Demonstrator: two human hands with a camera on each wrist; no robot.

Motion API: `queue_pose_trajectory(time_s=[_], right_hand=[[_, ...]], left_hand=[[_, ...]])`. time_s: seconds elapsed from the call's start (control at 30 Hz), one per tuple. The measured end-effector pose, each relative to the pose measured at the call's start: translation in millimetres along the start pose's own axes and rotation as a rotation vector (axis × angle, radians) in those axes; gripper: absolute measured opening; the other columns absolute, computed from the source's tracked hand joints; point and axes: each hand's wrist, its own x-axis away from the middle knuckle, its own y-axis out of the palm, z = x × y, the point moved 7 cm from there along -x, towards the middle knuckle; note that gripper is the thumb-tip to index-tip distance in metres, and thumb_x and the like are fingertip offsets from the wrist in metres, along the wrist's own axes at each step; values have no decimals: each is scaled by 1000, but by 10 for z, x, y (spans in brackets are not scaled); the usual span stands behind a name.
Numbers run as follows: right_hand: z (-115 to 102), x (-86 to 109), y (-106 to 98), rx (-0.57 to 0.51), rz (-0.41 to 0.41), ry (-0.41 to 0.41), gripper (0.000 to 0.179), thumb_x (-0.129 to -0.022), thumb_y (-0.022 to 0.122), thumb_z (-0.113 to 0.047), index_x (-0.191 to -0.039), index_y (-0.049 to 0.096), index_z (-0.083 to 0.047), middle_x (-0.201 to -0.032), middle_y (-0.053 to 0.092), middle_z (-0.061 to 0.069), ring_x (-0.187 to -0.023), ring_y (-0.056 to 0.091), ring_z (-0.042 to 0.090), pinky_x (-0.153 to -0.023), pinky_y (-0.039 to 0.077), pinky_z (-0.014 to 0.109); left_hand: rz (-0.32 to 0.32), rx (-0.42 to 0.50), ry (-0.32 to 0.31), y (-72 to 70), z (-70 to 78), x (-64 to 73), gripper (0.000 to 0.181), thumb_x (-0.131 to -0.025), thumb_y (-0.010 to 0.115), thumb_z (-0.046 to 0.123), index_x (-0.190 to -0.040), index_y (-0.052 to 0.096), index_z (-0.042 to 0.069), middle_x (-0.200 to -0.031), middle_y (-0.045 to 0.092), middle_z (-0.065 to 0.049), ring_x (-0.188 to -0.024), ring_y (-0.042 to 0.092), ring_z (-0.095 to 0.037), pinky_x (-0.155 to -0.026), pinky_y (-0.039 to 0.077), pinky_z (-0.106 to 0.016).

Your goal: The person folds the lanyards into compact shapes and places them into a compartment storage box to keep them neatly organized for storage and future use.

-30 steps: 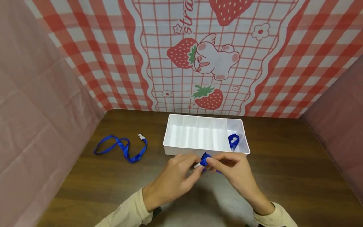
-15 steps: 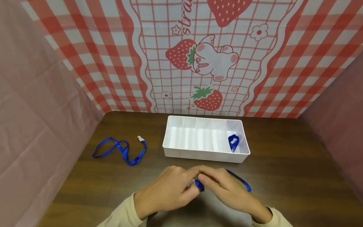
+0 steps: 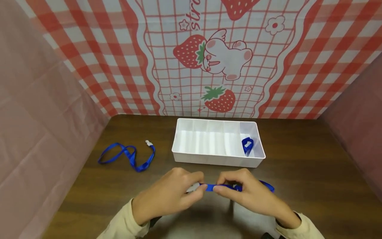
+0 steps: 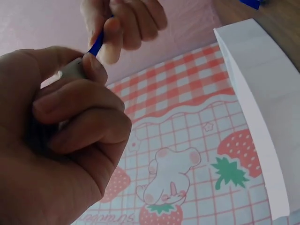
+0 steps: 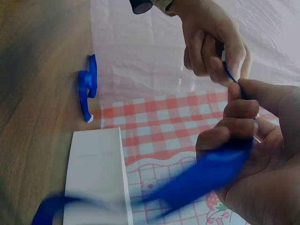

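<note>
A blue lanyard (image 3: 210, 188) is stretched taut between both hands in front of the box. The left hand (image 3: 170, 194) pinches it near its pale plastic end (image 3: 192, 188), with the fingers curled around that end. The right hand (image 3: 253, 192) pinches the strap a short way to the right, thumb against index finger. The rest of the lanyard passes through the right hand, and in the right wrist view a blurred loop of strap (image 5: 201, 180) hangs from the palm. How the plastic end sits inside the left fingers is mostly hidden.
A white divided box (image 3: 219, 160) stands behind the hands. Its rightmost compartment holds a coiled blue lanyard (image 3: 247, 146). Another blue lanyard (image 3: 131, 158) with a white clip (image 3: 148, 143) lies loose on the wooden table at left. A strawberry-print cloth (image 3: 221, 99) hangs behind.
The hands, close together earlier, have drawn apart sideways and come lower, toward the person. A straight length of strap now shows between them, and a loop extends beyond the right hand.
</note>
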Motion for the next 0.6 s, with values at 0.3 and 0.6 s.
queue_pose_trajectory(time_s=[0.3,0.6], right_hand=[[20,53,-82,-22,19,-18,28,-90,73,-6,-72,59,-22,-64,57,-10,-56,46,-2,-42,34,19],[26,44,-12,-110,-64,16,27,-93,68,-5,-72,58,-19,-58,54,-7,-49,42,-5,-38,32,17]], left_hand=[[-44,-14,9,-103,-5,18,22,-99,59,15,-79,50,17,-60,35,15,-51,25,11,-44,24,-7],[-76,-21,-23,-125,-60,51,22,-99,58,15,-79,50,18,-60,37,15,-51,26,11,-45,25,-8]])
